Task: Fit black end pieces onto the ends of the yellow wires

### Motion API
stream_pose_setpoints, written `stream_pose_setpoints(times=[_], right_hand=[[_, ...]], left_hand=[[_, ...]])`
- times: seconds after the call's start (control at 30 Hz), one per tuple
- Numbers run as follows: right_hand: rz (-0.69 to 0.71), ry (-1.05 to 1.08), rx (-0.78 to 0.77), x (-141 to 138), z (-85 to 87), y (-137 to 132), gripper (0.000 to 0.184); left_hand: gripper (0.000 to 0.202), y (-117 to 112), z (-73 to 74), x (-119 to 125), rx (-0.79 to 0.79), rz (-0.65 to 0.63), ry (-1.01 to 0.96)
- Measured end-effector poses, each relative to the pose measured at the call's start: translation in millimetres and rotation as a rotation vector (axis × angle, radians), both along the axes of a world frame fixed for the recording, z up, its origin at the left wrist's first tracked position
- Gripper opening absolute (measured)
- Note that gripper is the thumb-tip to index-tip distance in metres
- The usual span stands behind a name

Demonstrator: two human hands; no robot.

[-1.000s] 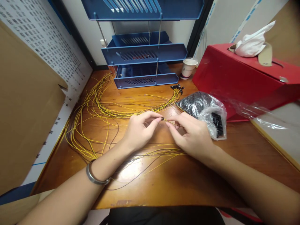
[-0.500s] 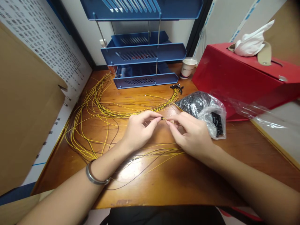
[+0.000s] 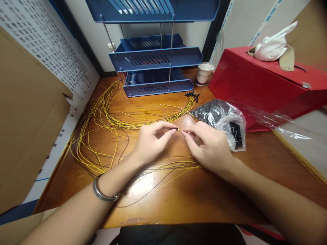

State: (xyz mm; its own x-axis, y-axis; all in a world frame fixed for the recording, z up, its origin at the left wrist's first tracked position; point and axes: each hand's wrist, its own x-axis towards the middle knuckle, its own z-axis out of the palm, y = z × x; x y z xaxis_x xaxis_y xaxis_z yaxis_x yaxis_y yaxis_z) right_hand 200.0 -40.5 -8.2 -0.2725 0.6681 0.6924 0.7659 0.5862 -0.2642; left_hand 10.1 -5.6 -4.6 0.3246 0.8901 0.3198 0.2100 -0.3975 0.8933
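Between the fingertips of my left hand (image 3: 153, 139) is a small black connector (image 3: 177, 129), pinched by thumb and forefinger and mostly hidden. My right hand (image 3: 208, 144) pinches a thin yellow wire (image 3: 180, 129) just beside it; the wire's end meets the connector, but how deep it sits I cannot tell. Behind my hands a bundle of yellow and dark wires (image 3: 112, 117) curves from the left across the table, with several black connectors on its ends (image 3: 192, 96). More loose wires (image 3: 176, 165) run beneath my wrists.
Right of my hands lies a clear plastic bag (image 3: 219, 115) of black parts. Behind stand a blue tray rack (image 3: 155, 59), a paper cup (image 3: 204, 74) and a red box (image 3: 255, 88) with a tissue (image 3: 272, 49) on top. A cardboard sheet (image 3: 30, 119) borders the wooden table (image 3: 204, 207) on the left.
My hands keep almost the same pose. The black connector looks slightly tilted compared with before, and the whole view has shifted a little.
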Motion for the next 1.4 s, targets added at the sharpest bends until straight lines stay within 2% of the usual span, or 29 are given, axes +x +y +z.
stream_pose_setpoints(times=[0.13,0.37,0.8,1.07,1.23,1.4], right_hand=[[0.001,-0.006,-0.018,-0.9,-0.4,-0.2,0.010],[-0.015,0.006,-0.026,-0.7,0.1,0.4,0.010],[0.007,0.009,-0.048,-0.9,-1.1,0.2,0.013],[-0.043,-0.024,-0.032,-0.1,-2.0,1.3,0.014],[-0.035,-0.032,-0.042,0.5,-2.7,1.8,0.014],[-0.010,0.007,-0.038,0.6,-2.7,2.8,0.012]], left_hand=[[0.013,-1.1,-0.9,-0.3,0.011,-0.032,0.046],[0.015,3.3,-3.9,-0.7,-0.037,0.073,0.032],[0.014,-1.2,-3.8,-0.5,-0.021,-0.055,0.062],[0.013,5.2,-6.5,-1.3,-0.096,0.126,0.020],[0.016,4.5,-4.6,-1.7,-0.145,0.041,-0.017],[0.018,4.3,-5.5,-2.5,-0.152,0.028,-0.025]])
